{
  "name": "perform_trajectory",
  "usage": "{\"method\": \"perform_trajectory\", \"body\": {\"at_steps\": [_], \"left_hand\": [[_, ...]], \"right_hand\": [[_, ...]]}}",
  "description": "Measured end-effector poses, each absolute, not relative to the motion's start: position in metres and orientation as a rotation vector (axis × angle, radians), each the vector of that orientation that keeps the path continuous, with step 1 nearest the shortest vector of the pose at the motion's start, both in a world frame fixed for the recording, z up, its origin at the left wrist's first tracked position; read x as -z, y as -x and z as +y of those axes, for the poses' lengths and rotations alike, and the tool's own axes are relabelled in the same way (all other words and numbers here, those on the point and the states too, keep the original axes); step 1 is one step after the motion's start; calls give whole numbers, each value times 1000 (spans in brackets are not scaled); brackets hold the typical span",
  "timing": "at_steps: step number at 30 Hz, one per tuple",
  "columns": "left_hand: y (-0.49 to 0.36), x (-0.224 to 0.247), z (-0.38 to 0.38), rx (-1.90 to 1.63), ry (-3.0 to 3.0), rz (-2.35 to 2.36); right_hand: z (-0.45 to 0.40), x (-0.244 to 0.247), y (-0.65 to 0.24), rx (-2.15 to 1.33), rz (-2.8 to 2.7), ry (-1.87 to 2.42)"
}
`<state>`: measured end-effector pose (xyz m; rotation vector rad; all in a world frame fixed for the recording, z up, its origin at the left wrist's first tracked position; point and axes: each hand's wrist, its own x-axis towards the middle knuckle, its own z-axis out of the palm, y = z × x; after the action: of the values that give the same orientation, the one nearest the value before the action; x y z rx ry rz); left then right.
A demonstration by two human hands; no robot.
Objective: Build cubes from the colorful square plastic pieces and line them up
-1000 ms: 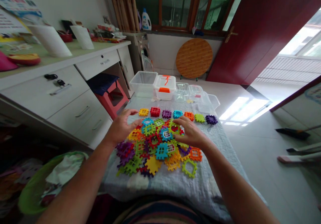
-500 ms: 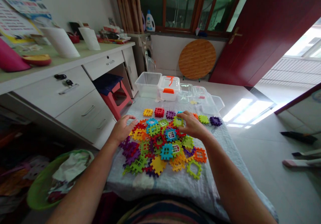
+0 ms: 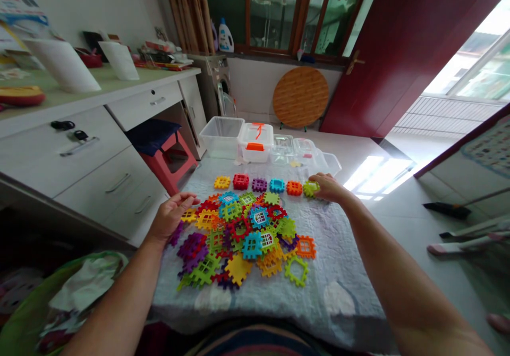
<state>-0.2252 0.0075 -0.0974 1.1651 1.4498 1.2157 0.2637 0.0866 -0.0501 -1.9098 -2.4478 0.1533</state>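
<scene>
My right hand (image 3: 330, 187) reaches to the right end of a row of square, notched plastic building blocks. Its fingers grip a lime-green building block (image 3: 310, 188); whether another lies beneath it I cannot tell. Leftward along the row lie an orange block (image 3: 294, 188), a blue block (image 3: 277, 185), a purple block (image 3: 259, 185), a red block (image 3: 240, 181) and a yellow block (image 3: 222, 182). My left hand (image 3: 172, 216) rests at the left edge of a mixed pile of blocks, fingers extended, nothing visible in them. A blue windowed block (image 3: 260, 217) tops the pile.
Behind the row stand a clear bin (image 3: 222, 139), a lidded box (image 3: 255, 149) with orange clasps, and several clear containers (image 3: 283, 149). A cloth (image 3: 330, 249) covers the table. Left are a pink stool (image 3: 173, 167), white drawers (image 3: 111, 178) and a green basket (image 3: 24, 297).
My right hand has moved right, from the back of the pile to the row's end, and now covers the spot of the dark purple block. My left hand has drawn slightly back from the pile.
</scene>
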Motion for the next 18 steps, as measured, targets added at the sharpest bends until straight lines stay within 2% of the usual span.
{"method": "perform_trajectory", "body": {"at_steps": [11, 18], "left_hand": [[230, 107, 10, -1268, -1263, 1480], [227, 104, 8, -1284, -1217, 1466]], "right_hand": [[88, 66, -261, -167, -2495, 1963], [77, 56, -259, -135, -2351, 1935]]}}
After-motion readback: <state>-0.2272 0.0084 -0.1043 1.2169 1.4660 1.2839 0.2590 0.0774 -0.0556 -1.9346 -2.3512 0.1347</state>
